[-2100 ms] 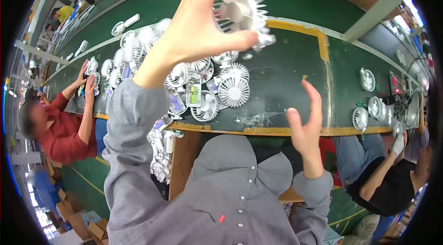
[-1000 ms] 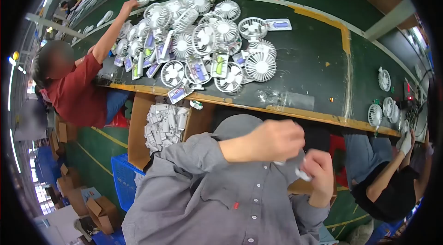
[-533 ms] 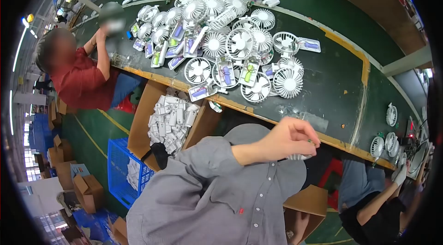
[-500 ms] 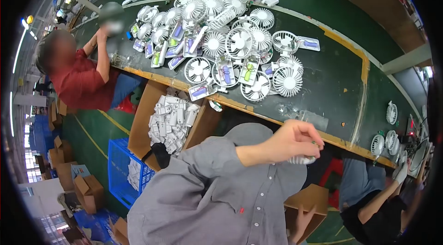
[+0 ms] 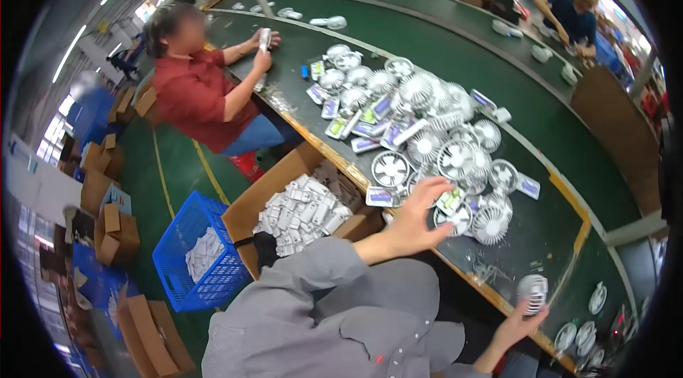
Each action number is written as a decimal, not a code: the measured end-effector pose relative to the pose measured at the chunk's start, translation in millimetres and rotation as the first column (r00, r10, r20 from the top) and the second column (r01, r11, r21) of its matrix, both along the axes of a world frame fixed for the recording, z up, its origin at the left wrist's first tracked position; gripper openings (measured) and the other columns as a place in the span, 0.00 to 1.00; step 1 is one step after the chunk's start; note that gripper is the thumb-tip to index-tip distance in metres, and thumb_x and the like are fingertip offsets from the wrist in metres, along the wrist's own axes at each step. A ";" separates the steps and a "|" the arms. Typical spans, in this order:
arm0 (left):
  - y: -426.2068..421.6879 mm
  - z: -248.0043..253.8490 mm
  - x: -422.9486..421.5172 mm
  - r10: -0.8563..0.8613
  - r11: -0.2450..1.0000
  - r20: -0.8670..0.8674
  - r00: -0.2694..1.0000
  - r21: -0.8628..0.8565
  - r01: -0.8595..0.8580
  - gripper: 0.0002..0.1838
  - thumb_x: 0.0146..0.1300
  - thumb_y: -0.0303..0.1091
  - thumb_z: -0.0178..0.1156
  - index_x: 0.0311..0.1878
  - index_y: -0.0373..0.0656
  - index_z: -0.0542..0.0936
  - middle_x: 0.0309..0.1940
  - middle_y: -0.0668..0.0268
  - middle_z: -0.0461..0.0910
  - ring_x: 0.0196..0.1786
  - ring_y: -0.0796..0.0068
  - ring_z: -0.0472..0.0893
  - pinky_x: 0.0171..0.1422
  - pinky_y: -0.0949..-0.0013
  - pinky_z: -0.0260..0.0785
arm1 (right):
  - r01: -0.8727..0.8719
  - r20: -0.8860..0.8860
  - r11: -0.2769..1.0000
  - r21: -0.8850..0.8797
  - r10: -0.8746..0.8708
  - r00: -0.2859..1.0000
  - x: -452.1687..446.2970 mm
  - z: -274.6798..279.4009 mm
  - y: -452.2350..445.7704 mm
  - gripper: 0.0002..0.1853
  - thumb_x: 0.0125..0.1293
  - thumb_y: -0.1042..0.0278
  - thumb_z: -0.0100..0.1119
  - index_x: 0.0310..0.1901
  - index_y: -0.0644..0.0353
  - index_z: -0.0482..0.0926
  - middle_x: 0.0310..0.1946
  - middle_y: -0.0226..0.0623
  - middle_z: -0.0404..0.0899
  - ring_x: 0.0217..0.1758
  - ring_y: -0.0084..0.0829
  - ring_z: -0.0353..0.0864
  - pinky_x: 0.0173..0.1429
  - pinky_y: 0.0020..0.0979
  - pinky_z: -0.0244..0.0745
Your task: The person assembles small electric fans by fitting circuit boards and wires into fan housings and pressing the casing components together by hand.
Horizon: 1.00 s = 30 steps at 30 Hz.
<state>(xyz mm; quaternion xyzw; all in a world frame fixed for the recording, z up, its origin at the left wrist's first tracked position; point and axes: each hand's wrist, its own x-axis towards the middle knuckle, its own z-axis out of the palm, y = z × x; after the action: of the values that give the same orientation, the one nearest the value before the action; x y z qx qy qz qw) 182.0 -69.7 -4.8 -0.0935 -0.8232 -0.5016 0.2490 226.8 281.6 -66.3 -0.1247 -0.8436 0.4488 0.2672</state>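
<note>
My left hand (image 5: pixel 416 225) reaches over the near edge of the workbench (image 5: pixel 491 253), thumb and fingers apart, with nothing held. Just beyond its fingertips lies a pile of white handheld fans (image 5: pixel 425 147), many with open handles showing purple or green-yellow cells. The closest is a fan with a green-yellow cell (image 5: pixel 449 200), partly behind my fingers; I cannot tell whether they touch it. At the lower right, my right hand (image 5: pixel 519 324) grips a white fan head with a ribbed cage (image 5: pixel 532 294), slightly blurred, above the bench edge.
A cardboard box of white plastic casings (image 5: pixel 302 207) stands below the bench, beside a blue crate (image 5: pixel 188 264). A co-worker in a red shirt (image 5: pixel 206 86) handles a white part at left. More fans (image 5: pixel 585 337) lie at far right. A green conveyor (image 5: pixel 455 36) runs behind.
My left hand has moved away from the small fan part it held and opened near the pile. My right hand has risen from the cardboard box and now holds a fan head. The view has swung left.
</note>
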 end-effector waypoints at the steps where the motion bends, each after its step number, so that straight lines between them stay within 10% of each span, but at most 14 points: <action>1: -23.2 -13.6 6.5 0.117 0.985 0.032 0.993 -0.133 -0.112 0.36 0.52 0.37 0.73 0.64 0.40 0.70 0.64 0.50 0.68 0.66 0.47 0.70 0.69 0.54 0.64 | 0.073 0.028 0.992 0.107 -0.077 0.997 -16.9 -2.8 19.6 0.19 0.71 0.68 0.60 0.56 0.71 0.69 0.47 0.44 0.73 0.49 0.38 0.74 0.56 0.36 0.70; 4: -71.7 -60.3 32.9 0.300 0.840 0.095 0.949 -0.497 -0.216 0.39 0.49 0.43 0.75 0.64 0.42 0.70 0.64 0.51 0.68 0.66 0.47 0.69 0.70 0.49 0.61 | 0.121 -0.090 0.735 0.667 -0.082 0.993 -65.1 -23.4 83.8 0.19 0.73 0.65 0.55 0.58 0.70 0.70 0.51 0.54 0.73 0.54 0.52 0.73 0.56 0.43 0.70; 7: -77.0 -83.9 42.2 0.296 0.797 0.088 0.951 -0.571 -0.196 0.30 0.53 0.41 0.72 0.59 0.44 0.74 0.62 0.53 0.69 0.64 0.48 0.70 0.69 0.49 0.62 | -0.041 0.164 0.586 0.809 -0.159 0.974 -91.0 -37.2 112.0 0.18 0.72 0.68 0.51 0.58 0.69 0.71 0.51 0.53 0.74 0.55 0.53 0.73 0.56 0.46 0.70; 15: -77.5 -81.9 23.6 0.292 0.816 0.067 0.954 -0.538 -0.212 0.12 0.57 0.32 0.67 0.45 0.45 0.80 0.54 0.61 0.76 0.56 0.54 0.74 0.61 0.53 0.65 | 0.162 0.029 0.412 0.897 -0.421 0.906 -128.7 -61.7 176.0 0.24 0.65 0.70 0.56 0.62 0.69 0.71 0.56 0.57 0.74 0.60 0.56 0.72 0.64 0.48 0.67; 22: -48.5 -69.8 11.2 0.205 0.866 0.079 0.976 -0.480 -0.144 0.17 0.53 0.32 0.69 0.46 0.42 0.80 0.51 0.55 0.79 0.55 0.50 0.76 0.60 0.52 0.67 | -0.396 0.100 0.832 0.390 0.389 0.916 -55.9 73.3 -28.6 0.21 0.64 0.76 0.58 0.60 0.64 0.75 0.60 0.49 0.75 0.65 0.49 0.72 0.70 0.42 0.64; 25: -35.3 -76.1 6.2 0.166 0.866 0.073 0.983 -0.488 -0.110 0.17 0.54 0.31 0.68 0.49 0.41 0.81 0.53 0.55 0.79 0.57 0.50 0.76 0.62 0.53 0.66 | -0.780 0.093 0.476 0.406 0.828 0.554 -20.5 134.5 -84.6 0.24 0.52 0.75 0.63 0.55 0.62 0.78 0.52 0.44 0.80 0.59 0.47 0.79 0.62 0.50 0.72; 30: -29.6 -90.7 4.8 0.149 0.807 0.061 0.987 -0.584 -0.086 0.18 0.57 0.34 0.70 0.49 0.39 0.81 0.54 0.54 0.78 0.57 0.51 0.75 0.61 0.53 0.66 | -0.647 -0.034 0.151 0.747 0.981 0.190 34.9 146.2 -131.5 0.20 0.56 0.71 0.61 0.52 0.62 0.79 0.51 0.43 0.80 0.58 0.45 0.79 0.63 0.49 0.73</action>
<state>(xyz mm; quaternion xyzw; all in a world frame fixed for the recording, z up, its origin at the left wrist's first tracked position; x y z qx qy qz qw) 186.8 -99.3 -95.5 -0.0876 -0.9526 -0.2151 0.1963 261.7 150.1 79.9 0.6011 -0.7333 0.2471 0.1996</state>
